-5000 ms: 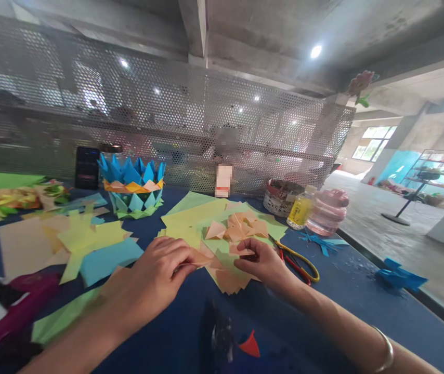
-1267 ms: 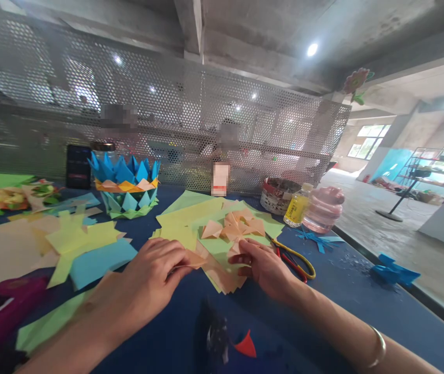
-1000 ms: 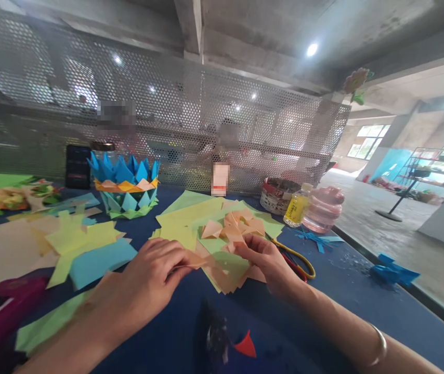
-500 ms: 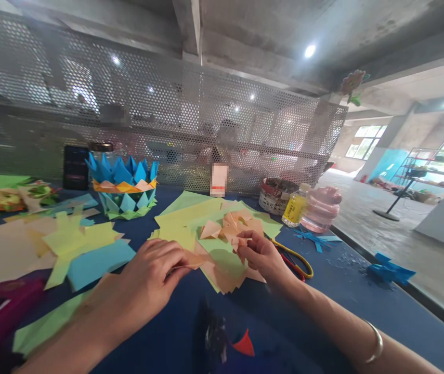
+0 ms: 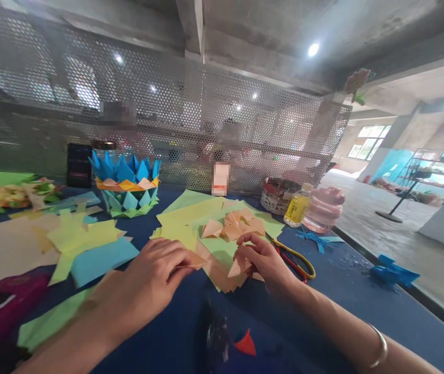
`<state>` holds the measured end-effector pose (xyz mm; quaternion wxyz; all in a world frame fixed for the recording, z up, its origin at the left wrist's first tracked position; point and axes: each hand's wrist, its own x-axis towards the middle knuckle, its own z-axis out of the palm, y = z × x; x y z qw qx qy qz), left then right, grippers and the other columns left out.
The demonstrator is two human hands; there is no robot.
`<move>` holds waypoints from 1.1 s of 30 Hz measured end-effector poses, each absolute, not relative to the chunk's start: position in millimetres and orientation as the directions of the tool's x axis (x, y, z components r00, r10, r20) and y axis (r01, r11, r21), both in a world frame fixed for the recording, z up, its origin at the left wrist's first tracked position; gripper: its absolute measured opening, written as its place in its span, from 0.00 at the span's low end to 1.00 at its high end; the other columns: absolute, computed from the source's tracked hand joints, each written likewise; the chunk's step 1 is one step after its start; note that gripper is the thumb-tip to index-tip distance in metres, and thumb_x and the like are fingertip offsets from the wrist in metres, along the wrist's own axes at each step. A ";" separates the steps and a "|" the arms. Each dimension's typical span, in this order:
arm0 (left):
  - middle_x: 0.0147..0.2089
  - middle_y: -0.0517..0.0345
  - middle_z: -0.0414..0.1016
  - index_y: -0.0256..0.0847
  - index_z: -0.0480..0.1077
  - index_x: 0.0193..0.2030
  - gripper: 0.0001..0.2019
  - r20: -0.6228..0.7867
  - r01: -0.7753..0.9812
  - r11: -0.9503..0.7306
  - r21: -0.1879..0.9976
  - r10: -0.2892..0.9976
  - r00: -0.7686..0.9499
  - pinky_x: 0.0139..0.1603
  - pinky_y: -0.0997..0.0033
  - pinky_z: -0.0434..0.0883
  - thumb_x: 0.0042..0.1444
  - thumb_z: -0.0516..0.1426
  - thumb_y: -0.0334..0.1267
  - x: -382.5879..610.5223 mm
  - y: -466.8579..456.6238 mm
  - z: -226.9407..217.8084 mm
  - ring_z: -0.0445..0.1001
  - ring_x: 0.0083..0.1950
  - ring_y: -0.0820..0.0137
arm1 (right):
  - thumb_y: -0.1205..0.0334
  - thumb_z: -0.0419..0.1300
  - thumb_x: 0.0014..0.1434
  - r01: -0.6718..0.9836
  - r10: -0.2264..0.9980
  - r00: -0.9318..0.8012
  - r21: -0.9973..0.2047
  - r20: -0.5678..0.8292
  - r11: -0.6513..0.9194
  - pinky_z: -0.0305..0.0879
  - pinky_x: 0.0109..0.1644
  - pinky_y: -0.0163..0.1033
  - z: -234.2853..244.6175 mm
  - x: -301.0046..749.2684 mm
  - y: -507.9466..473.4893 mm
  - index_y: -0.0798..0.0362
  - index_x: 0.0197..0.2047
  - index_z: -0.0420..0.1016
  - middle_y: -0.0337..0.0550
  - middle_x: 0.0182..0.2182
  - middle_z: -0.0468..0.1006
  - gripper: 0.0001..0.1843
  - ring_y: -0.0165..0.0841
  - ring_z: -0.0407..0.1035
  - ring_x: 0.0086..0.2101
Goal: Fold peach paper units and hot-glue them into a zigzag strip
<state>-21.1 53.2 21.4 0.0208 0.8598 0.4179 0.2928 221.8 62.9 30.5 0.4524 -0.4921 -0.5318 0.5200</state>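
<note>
Between the thumb and fingers of my left hand (image 5: 167,267) is a folded piece of peach paper (image 5: 196,259), its pointed end sticking out to the right. My right hand (image 5: 259,259) pinches another folded peach paper piece (image 5: 239,264), pointed downward over the paper stack. Under and beyond both hands lie green and yellow sheets (image 5: 185,221) with peach sheets (image 5: 216,270) at the near edge. Several folded peach pieces (image 5: 241,223) rest on top. Scissors with yellow and red handles (image 5: 302,262) lie just right of my right hand, partly hidden by it.
A layered blue, orange and green folded-paper bowl (image 5: 128,182) stands at the back left near a phone (image 5: 79,165). Loose coloured sheets (image 5: 19,241) spread on the left. A yellow-labelled bottle (image 5: 295,209), a pink bottle (image 5: 323,210) and a woven basket (image 5: 278,196) stand back right.
My right hand has turned the peach piece so it shows larger and points down, lower over the stack. My left hand keeps its piece nearly in place.
</note>
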 end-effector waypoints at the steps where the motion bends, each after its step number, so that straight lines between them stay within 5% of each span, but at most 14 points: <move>1: 0.39 0.58 0.74 0.42 0.71 0.39 0.06 0.479 0.706 -0.651 0.281 0.732 0.484 0.46 0.59 0.64 0.66 0.54 0.35 -20.7 53.0 21.4 0.71 0.44 0.62 | 0.57 0.64 0.50 0.056 0.994 -0.103 -0.998 -0.027 -0.021 0.52 0.21 0.28 29.5 222.4 64.1 0.52 0.34 0.66 0.30 0.20 0.70 0.11 0.23 0.60 0.18; 7: 0.37 0.58 0.73 0.40 0.70 0.35 0.07 0.468 0.704 -0.654 0.277 0.732 0.495 0.46 0.60 0.64 0.64 0.55 0.31 -18.3 52.9 21.4 0.71 0.43 0.63 | 0.55 0.66 0.49 0.036 0.994 -0.105 -0.999 0.006 0.009 0.42 0.19 0.28 24.2 226.8 69.9 0.52 0.33 0.69 0.26 0.17 0.64 0.13 0.20 0.49 0.16; 15: 0.37 0.57 0.73 0.40 0.70 0.35 0.06 0.486 0.699 -0.662 0.269 0.720 0.495 0.44 0.60 0.64 0.64 0.55 0.33 -19.4 53.2 18.1 0.71 0.42 0.62 | 0.59 0.65 0.49 0.027 0.988 -0.152 -1.000 -0.009 -0.005 0.62 0.30 0.32 22.5 226.9 69.1 0.54 0.40 0.77 0.36 0.24 0.75 0.14 0.25 0.66 0.23; 24: 0.37 0.57 0.73 0.40 0.71 0.36 0.06 0.470 0.728 -0.640 0.246 0.735 0.488 0.47 0.56 0.63 0.64 0.54 0.32 -19.5 53.2 21.7 0.70 0.42 0.61 | 0.55 0.70 0.47 0.068 0.969 -0.243 -0.996 0.046 0.064 0.65 0.28 0.34 23.3 216.9 60.1 0.54 0.41 0.74 0.37 0.24 0.77 0.19 0.27 0.68 0.22; 29: 0.38 0.57 0.74 0.41 0.72 0.39 0.08 0.450 0.726 -0.638 0.255 0.743 0.495 0.47 0.55 0.63 0.66 0.52 0.34 -19.5 51.7 23.6 0.71 0.44 0.61 | 0.55 0.62 0.56 0.090 0.969 -0.191 -0.981 0.155 0.174 0.62 0.29 0.32 31.2 216.0 52.2 0.53 0.34 0.71 0.32 0.21 0.71 0.10 0.25 0.64 0.22; 33: 0.38 0.56 0.74 0.41 0.71 0.37 0.09 0.446 0.732 -0.633 0.252 0.747 0.492 0.45 0.56 0.64 0.66 0.51 0.35 -19.9 52.4 22.6 0.71 0.43 0.60 | 0.61 0.63 0.53 0.146 0.968 -0.167 -0.966 0.187 0.212 0.61 0.31 0.32 32.8 220.0 55.3 0.54 0.36 0.74 0.35 0.27 0.71 0.07 0.26 0.64 0.27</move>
